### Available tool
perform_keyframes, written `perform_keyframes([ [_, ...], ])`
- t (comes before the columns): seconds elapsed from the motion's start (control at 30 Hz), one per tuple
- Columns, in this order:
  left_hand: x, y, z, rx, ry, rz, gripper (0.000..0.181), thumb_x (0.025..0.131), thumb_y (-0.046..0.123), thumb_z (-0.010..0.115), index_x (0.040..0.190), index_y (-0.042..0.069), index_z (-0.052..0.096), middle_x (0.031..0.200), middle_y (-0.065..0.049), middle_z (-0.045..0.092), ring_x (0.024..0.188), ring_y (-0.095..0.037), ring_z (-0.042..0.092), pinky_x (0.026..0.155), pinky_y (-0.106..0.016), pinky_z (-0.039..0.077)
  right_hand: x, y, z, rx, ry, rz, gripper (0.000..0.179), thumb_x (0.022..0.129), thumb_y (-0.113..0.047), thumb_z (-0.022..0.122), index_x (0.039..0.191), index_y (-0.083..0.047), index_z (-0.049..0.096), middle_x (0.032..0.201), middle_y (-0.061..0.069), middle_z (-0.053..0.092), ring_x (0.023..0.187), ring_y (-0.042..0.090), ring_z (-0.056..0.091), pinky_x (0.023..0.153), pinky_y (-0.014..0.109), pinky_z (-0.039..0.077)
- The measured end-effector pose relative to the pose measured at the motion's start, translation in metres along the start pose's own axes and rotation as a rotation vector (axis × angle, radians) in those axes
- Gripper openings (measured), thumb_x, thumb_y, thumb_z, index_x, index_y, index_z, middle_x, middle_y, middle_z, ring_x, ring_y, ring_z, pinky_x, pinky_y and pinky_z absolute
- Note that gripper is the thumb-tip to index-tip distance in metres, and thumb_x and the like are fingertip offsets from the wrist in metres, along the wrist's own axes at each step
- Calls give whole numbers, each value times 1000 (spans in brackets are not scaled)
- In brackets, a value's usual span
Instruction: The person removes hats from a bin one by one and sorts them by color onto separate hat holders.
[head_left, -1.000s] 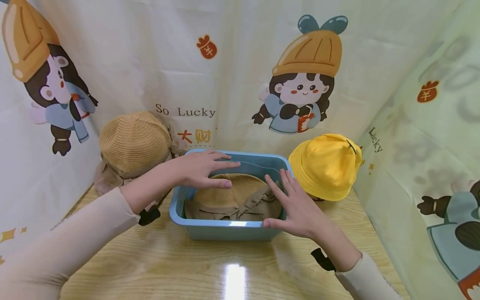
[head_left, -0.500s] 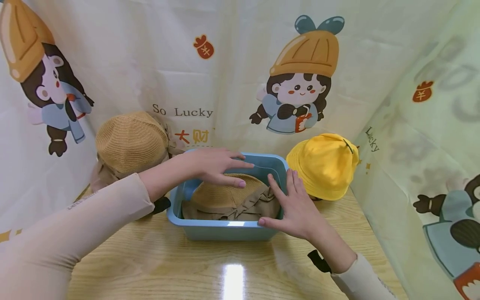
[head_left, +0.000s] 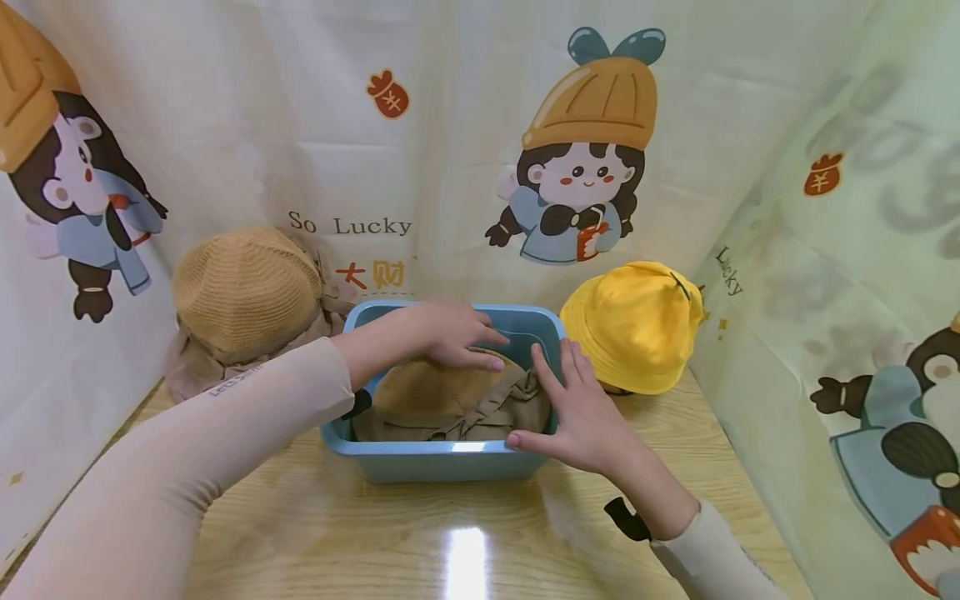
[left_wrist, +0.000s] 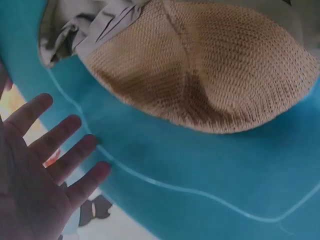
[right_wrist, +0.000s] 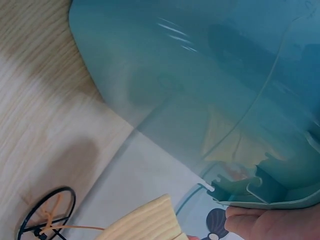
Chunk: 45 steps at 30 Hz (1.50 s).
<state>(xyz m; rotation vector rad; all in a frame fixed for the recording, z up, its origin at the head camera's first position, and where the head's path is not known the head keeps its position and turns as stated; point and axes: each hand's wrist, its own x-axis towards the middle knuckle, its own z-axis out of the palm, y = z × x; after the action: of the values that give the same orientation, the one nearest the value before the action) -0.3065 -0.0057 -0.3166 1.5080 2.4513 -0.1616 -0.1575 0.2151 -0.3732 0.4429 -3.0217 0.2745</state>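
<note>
A light blue plastic tub [head_left: 442,467] stands on the table with a tan knitted hat [head_left: 420,390] lying in it. The hat's grey-brown fabric band and bow face the near side. My left hand [head_left: 453,335] reaches over the tub, fingers extended, above the hat; in the left wrist view the fingers [left_wrist: 65,160] are spread and apart from the hat [left_wrist: 200,75]. At the tub's right end my right hand [head_left: 585,421] rests on the rim, its fingers spread and the thumb at the front corner. In the right wrist view only part of that hand [right_wrist: 275,225] shows, against the rim.
Another tan knitted hat [head_left: 243,287] with grey-brown fabric stands behind left of the tub. A yellow bucket hat [head_left: 637,325] sits at the right. A black ring [right_wrist: 47,215] shows in the right wrist view. Printed curtains [head_left: 442,167] enclose the wooden table [head_left: 375,542].
My left hand has moved right and slightly down over the tub. The right hand stays at the tub's right rim. The whole head view has shifted a little to the left.
</note>
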Motion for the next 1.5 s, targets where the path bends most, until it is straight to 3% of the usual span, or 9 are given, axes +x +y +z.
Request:
perform_keyframes([
  [0.2,15,10,19,145,-24,4,78,93,77,33,155,30,37,163,-5,31,144,-30,35,115,-49,34,0,-3,1,8,-8,8,117,75,-85,55,162,-25,4,166,23,-4,152,43,-2,116,64,22],
  [0.37,22,16,37,279,-50,55,82,94,75,32,161,32,14,168,-4,11,153,-30,16,122,-48,22,1,-6,2,25,-17,4,116,76,-84,55,161,-28,0,166,22,-4,153,42,-3,116,65,21],
  [0.43,24,19,42,276,-69,63,83,95,74,32,161,31,6,168,-4,4,155,-28,6,123,-50,14,0,-6,3,28,-17,6,116,76,-84,56,161,-29,-1,166,22,-5,153,42,-4,116,64,20],
  [0.53,27,24,47,268,-73,51,84,96,73,33,161,30,3,168,-4,3,155,-26,2,124,-50,8,-1,-6,4,32,-10,7,115,76,-83,57,161,-29,0,166,22,-5,153,40,-4,117,63,21],
  [0.67,29,28,53,271,-73,18,85,96,74,32,162,30,0,169,-5,5,155,-23,2,124,-47,5,-2,-5,6,37,4,4,115,76,-81,59,161,-29,2,165,23,-3,153,40,-4,116,63,22],
  [0.87,29,28,63,176,-110,-1,86,95,74,31,160,34,-8,169,-6,-1,155,-24,-2,124,-48,5,-2,-3,7,30,9,1,114,76,-85,55,161,-32,1,165,23,-3,153,40,-4,116,63,22],
  [1.27,38,25,68,155,-95,15,77,102,60,37,160,34,-7,169,-4,5,155,-24,6,124,-45,15,-4,-2,6,31,14,9,113,76,-83,57,161,-33,2,166,23,-3,153,40,-3,116,64,22],
  [1.37,39,23,68,172,-71,19,75,103,56,39,160,35,-5,168,-3,13,154,-25,14,123,-45,20,-4,-2,6,34,12,8,113,76,-83,57,161,-32,2,166,22,-3,153,40,-4,116,64,22],
  [1.5,35,25,65,235,15,59,72,103,48,46,161,37,5,159,-3,33,141,-26,37,116,-47,34,-4,-2,5,23,10,11,113,77,-82,57,161,-34,0,166,22,-3,153,40,-3,117,63,21],
])
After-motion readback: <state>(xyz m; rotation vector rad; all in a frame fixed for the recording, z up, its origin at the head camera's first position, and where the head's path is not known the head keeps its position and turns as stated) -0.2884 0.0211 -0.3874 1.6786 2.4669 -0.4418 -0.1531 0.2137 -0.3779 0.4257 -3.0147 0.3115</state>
